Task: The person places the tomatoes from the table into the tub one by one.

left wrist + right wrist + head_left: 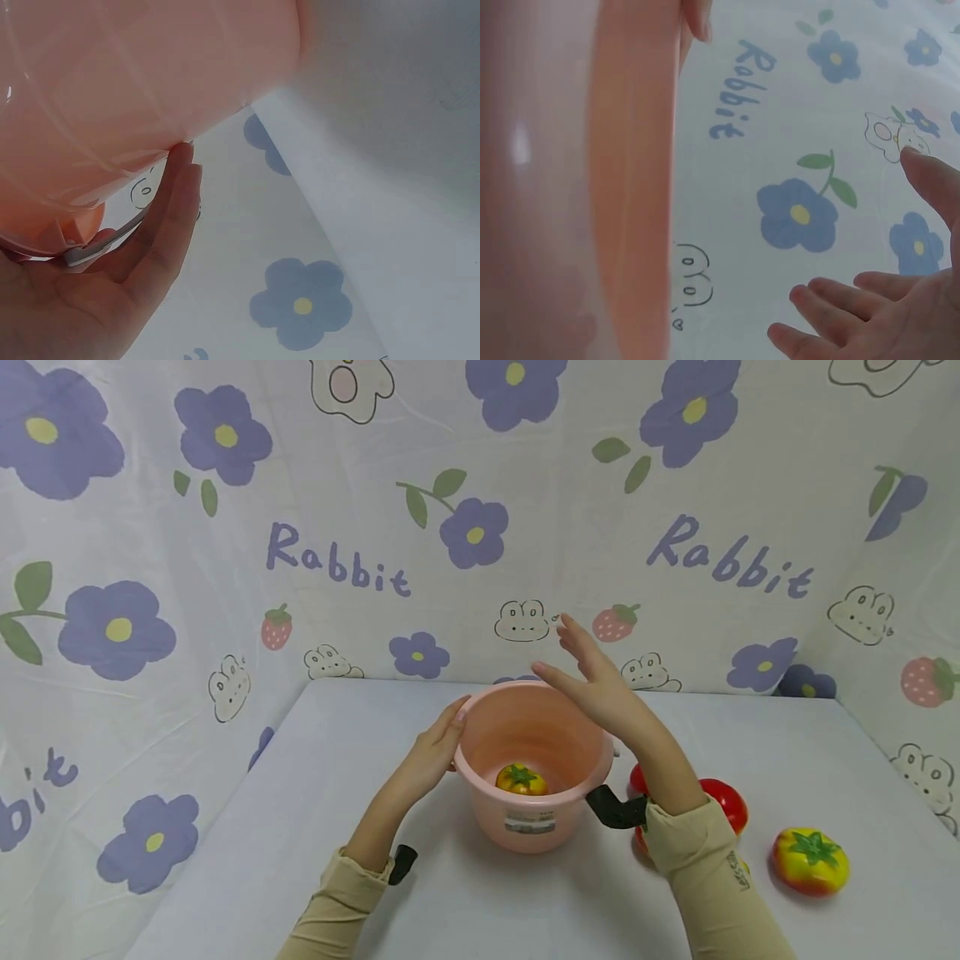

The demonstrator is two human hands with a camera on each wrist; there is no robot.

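Observation:
A pink plastic bucket (pixel 487 814) stands on the table, its mouth tilted toward the head camera. Inside lies a yellow-orange toy fruit (pixel 521 779) with a green leafy top. My left hand (pixel 431 753) grips the bucket's left rim, the thumb over the edge. In the left wrist view, that hand's fingers (pixel 169 217) lie along the outside wall by the grey handle (pixel 112 238). Above the right side of the rim is my right hand (pixel 603 689), its fingers spread and holding nothing. The right wrist view shows this hand (pixel 885 315) apart from the bucket wall (pixel 634 180).
Right of the bucket, a yellow-and-red toy fruit (pixel 810 862) with a green top sits on the white table (pixel 787 752). Nearer are a red one (pixel 726 804) and others, partly hidden behind the right forearm. A flower-patterned cloth (pixel 555 527) hangs behind the table.

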